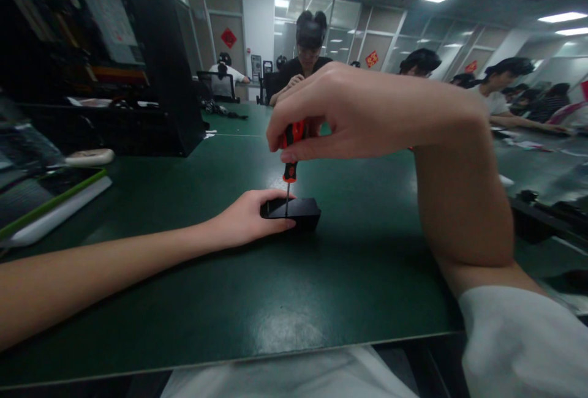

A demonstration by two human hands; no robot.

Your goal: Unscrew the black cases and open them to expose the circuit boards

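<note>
A black box-shaped part (304,209) lies on the green table, its exact kind unclear. My left hand (250,217) grips its left end, thumb along the near side and fingers on the far side. Above it, my right hand (316,116) is closed around the red and black handle of a screwdriver (290,171). The screwdriver stands nearly upright, and its metal shaft reaches down to the top of the black part between my left thumb and fingers. The very tip is too small to make out.
A tall black open-fronted cabinet (160,61) stands at the left, near a green-edged white tray (68,208). Black items (551,217) lie at the right. Across the green table (220,300) sits a person (305,49); other people work farther right.
</note>
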